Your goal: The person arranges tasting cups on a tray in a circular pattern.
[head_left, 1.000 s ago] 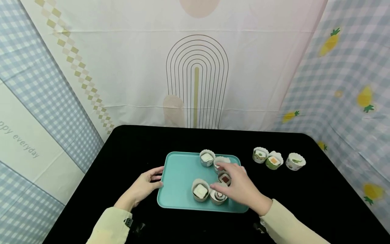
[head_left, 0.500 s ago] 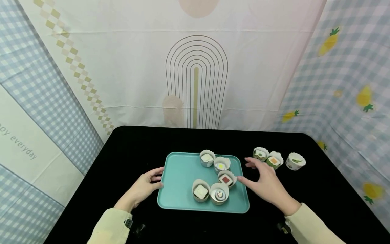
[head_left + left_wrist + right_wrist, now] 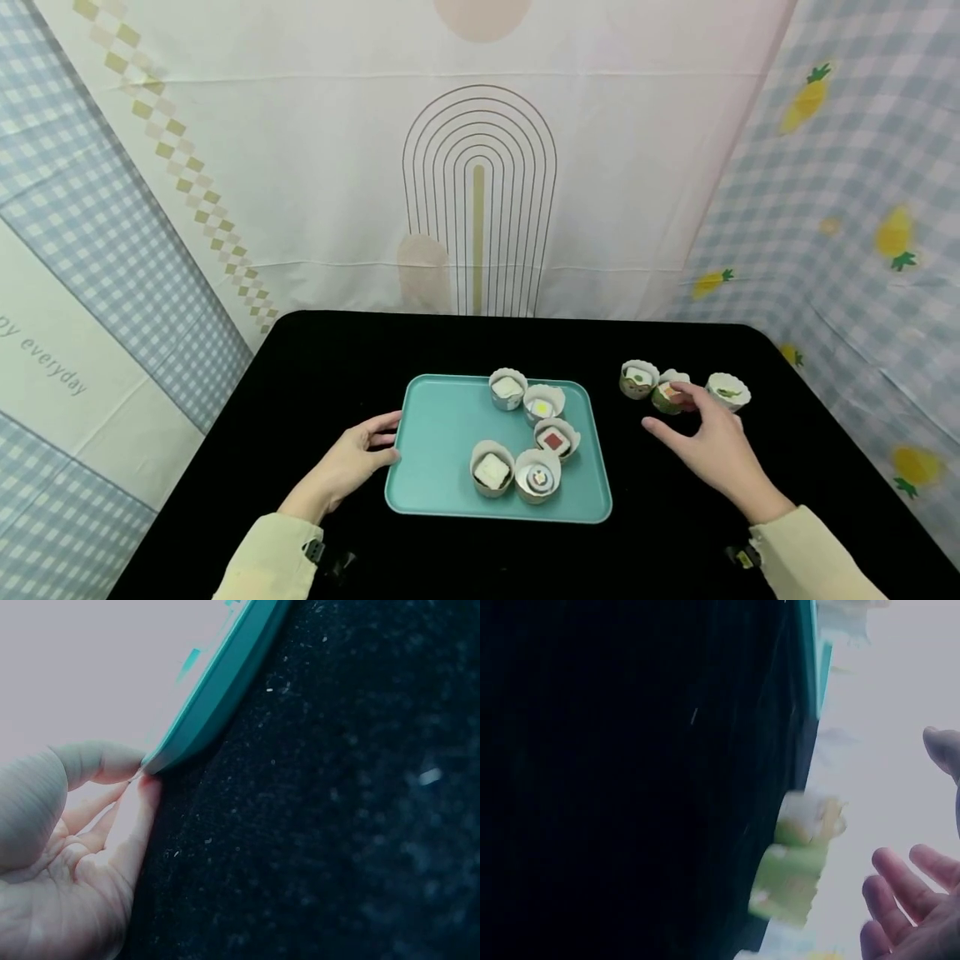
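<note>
A teal tray (image 3: 435, 450) lies on the black table, and my left hand (image 3: 348, 460) pinches its left rim between thumb and fingers, as the left wrist view shows. Five-odd no more than several paper cups with small cakes or sweets stand on the tray's right half, one with a red square top (image 3: 553, 442). My right hand (image 3: 716, 450) hovers with spread fingers, holding nothing, above the cups at the right. Its fingers partly cover a green paper cup (image 3: 789, 881) with an orange-topped piece. A pale cup (image 3: 638, 379) stands to the left of it, another white cup (image 3: 727, 390) to the right.
The black table (image 3: 337, 358) has rounded far corners. A white printed cloth (image 3: 337, 167) hangs behind it, with blue checked cloths (image 3: 862, 167) at the sides.
My right hand has left the cups on the tray and moved right to the cups beyond it. The left hand has stayed at the tray's rim.
</note>
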Available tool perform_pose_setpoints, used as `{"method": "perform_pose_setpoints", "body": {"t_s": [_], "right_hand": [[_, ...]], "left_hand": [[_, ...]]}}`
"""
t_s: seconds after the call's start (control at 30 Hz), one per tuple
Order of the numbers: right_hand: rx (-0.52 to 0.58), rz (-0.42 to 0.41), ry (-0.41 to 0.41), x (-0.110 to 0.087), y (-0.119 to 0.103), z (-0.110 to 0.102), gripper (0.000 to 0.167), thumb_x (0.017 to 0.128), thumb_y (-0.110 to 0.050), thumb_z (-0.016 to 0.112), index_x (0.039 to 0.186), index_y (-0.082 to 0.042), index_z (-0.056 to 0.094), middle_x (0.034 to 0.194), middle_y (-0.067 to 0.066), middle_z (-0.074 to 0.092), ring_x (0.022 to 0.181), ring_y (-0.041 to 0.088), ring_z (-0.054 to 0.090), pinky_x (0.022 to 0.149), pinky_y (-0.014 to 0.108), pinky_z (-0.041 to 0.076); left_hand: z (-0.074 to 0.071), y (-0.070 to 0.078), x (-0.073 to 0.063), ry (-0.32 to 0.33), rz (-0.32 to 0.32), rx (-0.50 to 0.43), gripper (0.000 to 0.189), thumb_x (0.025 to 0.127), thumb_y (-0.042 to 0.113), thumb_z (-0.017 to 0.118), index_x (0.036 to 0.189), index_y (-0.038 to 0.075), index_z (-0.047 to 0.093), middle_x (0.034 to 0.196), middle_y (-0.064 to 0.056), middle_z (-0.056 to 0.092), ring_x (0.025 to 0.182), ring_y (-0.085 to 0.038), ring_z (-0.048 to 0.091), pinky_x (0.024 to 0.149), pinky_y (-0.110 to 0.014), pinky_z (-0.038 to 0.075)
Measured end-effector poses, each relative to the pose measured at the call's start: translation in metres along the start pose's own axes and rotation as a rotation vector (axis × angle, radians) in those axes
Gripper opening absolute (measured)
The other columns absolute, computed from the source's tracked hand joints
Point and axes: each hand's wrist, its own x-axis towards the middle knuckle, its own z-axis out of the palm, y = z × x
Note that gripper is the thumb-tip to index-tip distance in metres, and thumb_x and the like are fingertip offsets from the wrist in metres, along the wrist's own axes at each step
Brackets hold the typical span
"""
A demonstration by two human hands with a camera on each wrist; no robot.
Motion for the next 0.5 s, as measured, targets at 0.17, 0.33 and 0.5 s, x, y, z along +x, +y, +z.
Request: {"method": "perform_pose_setpoints", "body": {"t_s": [0.17, 0.33, 0.5], "right_hand": [[0.044, 0.056, 0.055, 0.004, 0.022, -0.015, 0.074, 0.090, -0.045, 0.066, 0.143, 0.000, 0.040, 0.131, 0.027, 0.049, 0.116, 0.048, 0.040, 0.086, 0.069, 0.019], [0.069, 0.211, 0.103, 0.010, 0.044, -0.022, 0.084, 0.092, -0.048, 0.061, 0.150, 0.000, 0.025, 0.138, 0.032, 0.035, 0.120, 0.056, 0.025, 0.088, 0.073, 0.015], [0.113, 0.374, 0.112, 0.017, 0.061, -0.023, 0.093, 0.092, -0.050, 0.058, 0.153, -0.001, 0.009, 0.143, 0.034, 0.020, 0.122, 0.058, 0.017, 0.091, 0.073, 0.015]], "left_hand": [[-0.001, 0.000, 0.000, 0.000, -0.004, -0.005, 0.058, 0.090, 0.008, 0.067, 0.143, 0.025, 0.049, 0.130, -0.001, 0.056, 0.117, -0.020, 0.054, 0.096, -0.051, 0.045], [-0.001, 0.000, 0.001, -0.009, -0.011, -0.010, 0.058, 0.090, 0.007, 0.066, 0.143, 0.025, 0.048, 0.132, -0.001, 0.055, 0.118, -0.021, 0.053, 0.096, -0.051, 0.045], [0.000, 0.000, 0.002, -0.011, -0.002, -0.005, 0.058, 0.090, 0.007, 0.066, 0.143, 0.024, 0.048, 0.132, -0.001, 0.055, 0.119, -0.021, 0.053, 0.096, -0.051, 0.045]]}}
